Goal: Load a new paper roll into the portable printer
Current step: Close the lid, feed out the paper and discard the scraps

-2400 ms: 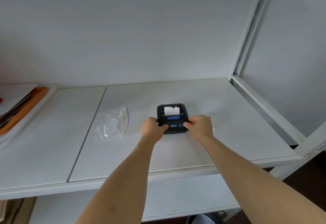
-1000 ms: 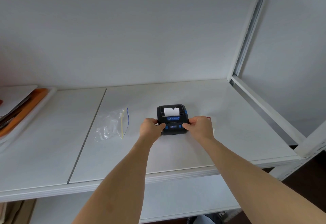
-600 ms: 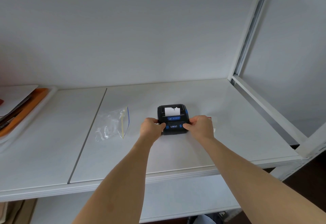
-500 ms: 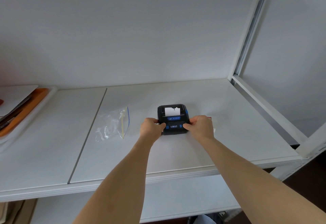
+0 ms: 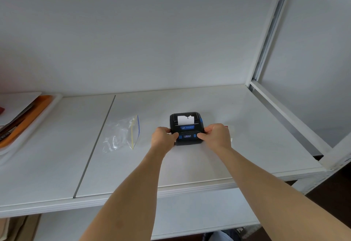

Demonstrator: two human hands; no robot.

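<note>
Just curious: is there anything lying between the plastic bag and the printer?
Only the left hand, gripping the printer; the shelf beside the bag is otherwise bare in the head view.

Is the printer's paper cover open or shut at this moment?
Shut, it seems: the printer sits flat on the shelf, white paper showing at the top. Left hand and right hand grip its sides.

- Bare shelf [image 5: 190, 165] lies in front of and behind the printer [image 5: 186, 128].
- A plastic bag [image 5: 123, 133] lies left of the printer, apart.
- Left hand [image 5: 163, 139] and right hand [image 5: 216, 136] block the printer's sides.
</note>
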